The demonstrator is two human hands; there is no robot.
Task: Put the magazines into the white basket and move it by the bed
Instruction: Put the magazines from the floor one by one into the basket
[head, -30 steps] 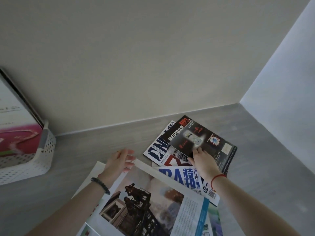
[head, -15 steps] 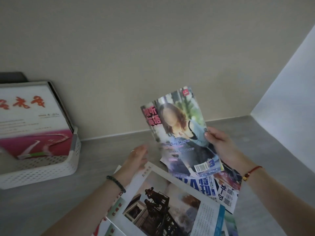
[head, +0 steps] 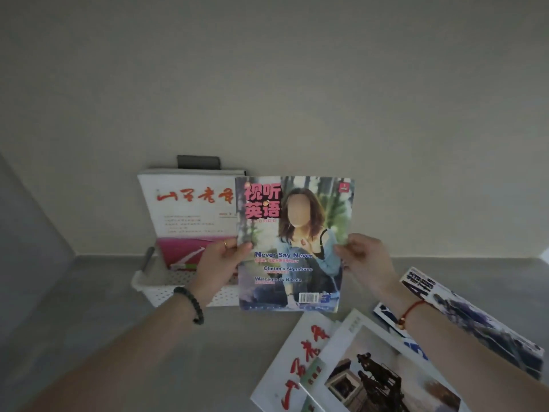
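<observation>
I hold a colourful magazine (head: 294,242) with a person on its cover upright in front of me. My left hand (head: 218,263) grips its left edge and my right hand (head: 364,263) grips its right edge. Behind it, the white perforated basket (head: 160,288) stands on the grey floor against the wall. A white and pink magazine (head: 187,215) with red characters stands upright inside the basket. Several more magazines (head: 371,361) lie spread on the floor at the lower right, below my right forearm.
A beige wall (head: 267,84) runs right behind the basket. A dark grey object (head: 198,161) shows behind the standing magazine. Grey floor (head: 89,322) stretches to the left of the basket and under my left arm.
The magazine has travelled left from above the floor pile to in front of the basket, turned upright. My left hand left the pile and now grips its left edge. The view swung left.
</observation>
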